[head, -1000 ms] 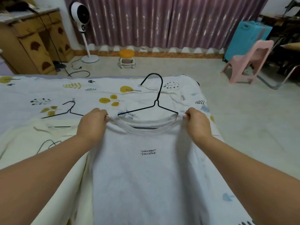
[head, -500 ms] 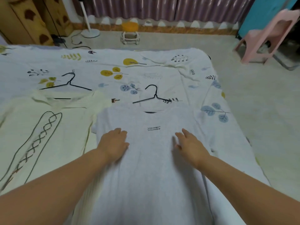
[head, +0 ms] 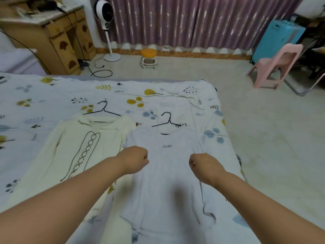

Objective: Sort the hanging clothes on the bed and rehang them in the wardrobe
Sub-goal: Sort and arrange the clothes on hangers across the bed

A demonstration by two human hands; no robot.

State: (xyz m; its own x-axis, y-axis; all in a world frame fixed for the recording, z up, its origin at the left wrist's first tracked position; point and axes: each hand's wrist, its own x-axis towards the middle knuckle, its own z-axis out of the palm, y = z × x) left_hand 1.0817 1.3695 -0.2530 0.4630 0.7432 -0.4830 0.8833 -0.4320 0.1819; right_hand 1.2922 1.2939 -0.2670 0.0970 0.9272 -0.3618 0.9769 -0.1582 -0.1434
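A pale grey T-shirt with small black lettering lies flat on the bed, on a black wire hanger whose hook points away from me. To its left lies a cream top with a dark braided line pattern, on a second black hanger. My left hand hovers over the T-shirt's left chest and my right hand over its right chest. Both hands have their fingers curled in and hold nothing.
The bed sheet is white with leaf prints; its right edge meets bare floor. Beyond the bed stand a wooden cabinet, a standing fan, a small yellow stool, a pink plastic chair and purple curtains.
The T-shirt, held up by its shoulders a second ago, now lies flat. My hands pressed flat on its chest, then lifted off and curled. My view rose toward the room.
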